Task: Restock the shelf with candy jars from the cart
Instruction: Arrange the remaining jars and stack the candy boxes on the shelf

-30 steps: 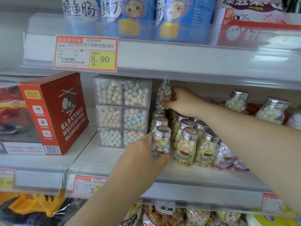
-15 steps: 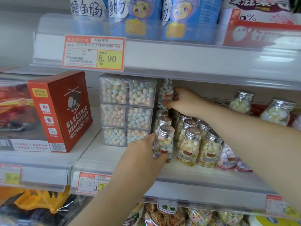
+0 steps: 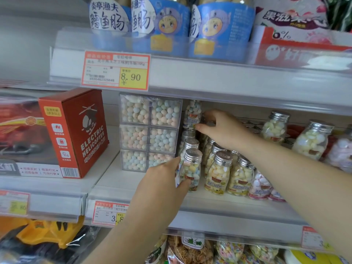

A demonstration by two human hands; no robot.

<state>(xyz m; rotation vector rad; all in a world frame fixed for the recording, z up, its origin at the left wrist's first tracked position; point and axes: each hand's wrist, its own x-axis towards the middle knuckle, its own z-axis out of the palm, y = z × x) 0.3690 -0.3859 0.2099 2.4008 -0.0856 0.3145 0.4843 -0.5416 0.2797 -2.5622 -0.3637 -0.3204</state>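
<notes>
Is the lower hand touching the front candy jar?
Touching. The head view shows the left hand gripping the front candy jar, thumb across its front.

A shop aisle. White shelves [image 3: 219,203] carry price tags [image 3: 115,70] on their front rails. Packaged goods fill them: candy jars [image 3: 217,173], a boxed toy [image 3: 76,130], snack tubs [image 3: 221,29].

A bare strip of shelf [image 3: 116,180] is lying open in front of the stacked candy boxes [image 3: 150,134] and along the front edge. Tightly packed jars [image 3: 217,172] are blocking the middle; the upper shelf [image 3: 209,79] is capping headroom above them.
</notes>
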